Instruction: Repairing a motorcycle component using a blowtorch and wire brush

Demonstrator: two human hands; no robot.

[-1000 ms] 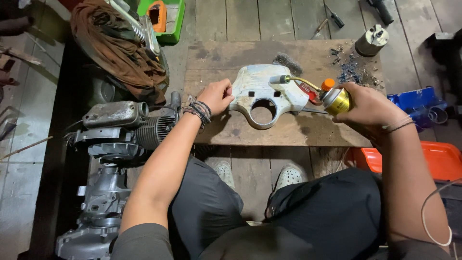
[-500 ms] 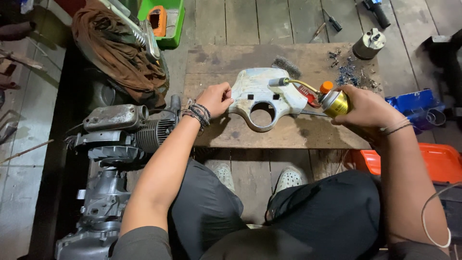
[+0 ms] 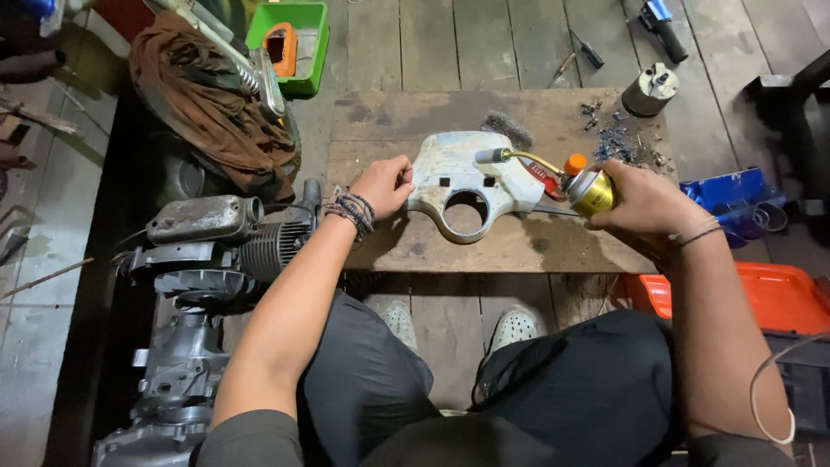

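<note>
Pale-blue painted metal cover plate (image 3: 462,183) with a round cut-out lies flat mid-way along the worn wooden tabletop (image 3: 519,246). One left hand (image 3: 383,185) pinches its left edge, fingers curled shut on it. One right hand (image 3: 644,204) is wrapped around a single gold gas torch canister (image 3: 591,192), its bent brass nozzle (image 3: 510,157) over the plate. Heating the plate looks to be the step; the next move likely needs steady aim.

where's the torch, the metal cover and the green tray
torch (image 3: 591,192), head view, on the gold canister in the right hand
metal cover (image 3: 450,173), head view, on its pale flat face above the round hole
green tray (image 3: 313,19), head view, on its right rim
</note>
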